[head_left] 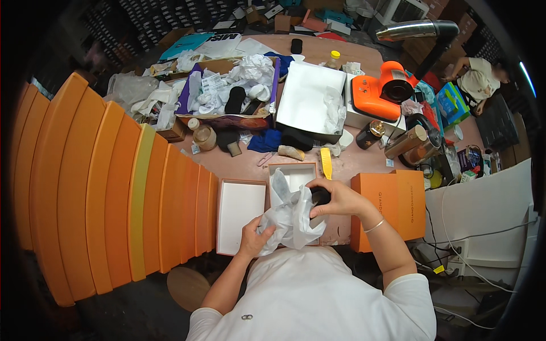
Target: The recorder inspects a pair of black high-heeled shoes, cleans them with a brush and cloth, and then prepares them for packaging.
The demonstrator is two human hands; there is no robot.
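Note:
In front of my body I hold crumpled white tissue paper (284,224) with both hands. My left hand (253,237) is closed on its lower left part. My right hand (341,200) grips a smooth black, rounded thing (321,196), perhaps a shoe, at the paper's upper right edge; the paper hides most of it. Just beyond the paper stands an open white-lined box (301,176), partly covered by it. Left of it lies a shallow orange-edged box half (242,216) with a white inside. Orange lidded boxes (388,210) sit beside my right forearm.
A tall row of stacked orange boxes (119,187) fills the left. A yellow brush-like tool (326,163), a purple box (185,94) of papers, a white box lid (310,91) and an orange machine (375,96) stand beyond. Cables (455,250) hang at right; another person (478,79) sits far right.

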